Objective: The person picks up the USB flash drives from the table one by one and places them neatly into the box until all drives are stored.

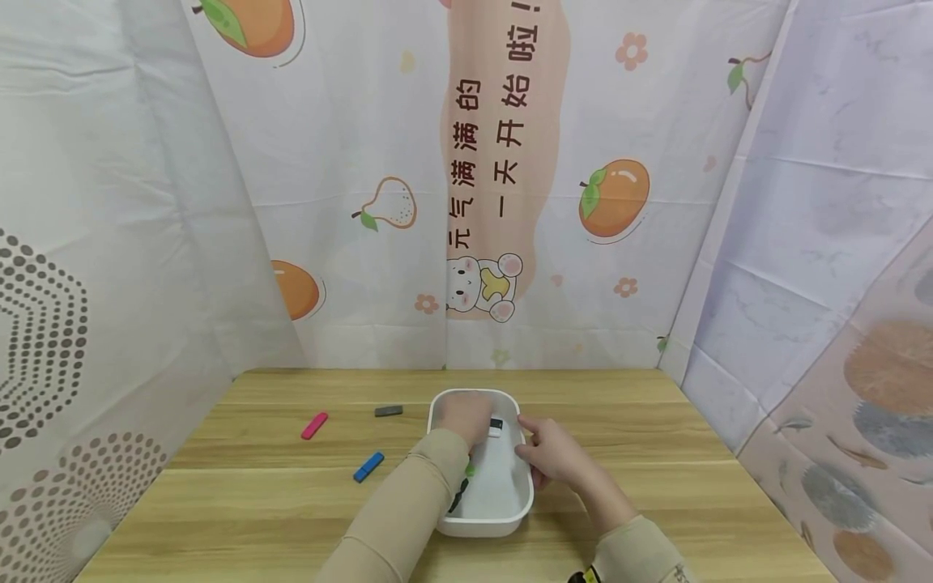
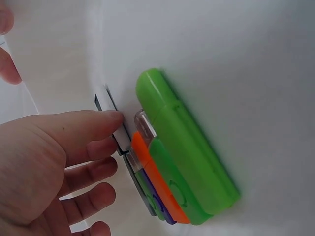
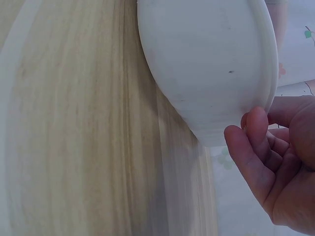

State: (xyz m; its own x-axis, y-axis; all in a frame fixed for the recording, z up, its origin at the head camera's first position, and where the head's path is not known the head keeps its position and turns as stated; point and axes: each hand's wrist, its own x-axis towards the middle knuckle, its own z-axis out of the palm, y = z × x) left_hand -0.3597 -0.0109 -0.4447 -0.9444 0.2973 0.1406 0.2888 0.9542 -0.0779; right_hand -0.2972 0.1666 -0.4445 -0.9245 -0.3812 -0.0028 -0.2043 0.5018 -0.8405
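My left hand (image 1: 466, 414) is inside a white plastic bin (image 1: 487, 528), at its far end. In the left wrist view, that hand's (image 2: 64, 152) thumb and index finger pinch a white-and-black USB flash drive (image 2: 117, 129) by the bin wall. Beside it lie several stick-shaped flash drives in a row: a large bright green one (image 2: 189, 147), a darker green one (image 2: 177, 184) with a clear cap, an orange one (image 2: 147, 157) and a purple one (image 2: 156, 196). My right hand (image 1: 560, 455) grips the bin's right rim; the right wrist view shows its fingers (image 3: 251, 157) curled at the edge.
Left of the bin on the wooden table (image 1: 262, 502) lie a pink stick (image 1: 315, 426), a blue stick (image 1: 368, 467) and a grey stick (image 1: 389, 410). A black item (image 1: 458, 495) is partly visible inside the bin. Printed curtains (image 1: 350, 283) enclose the back and sides.
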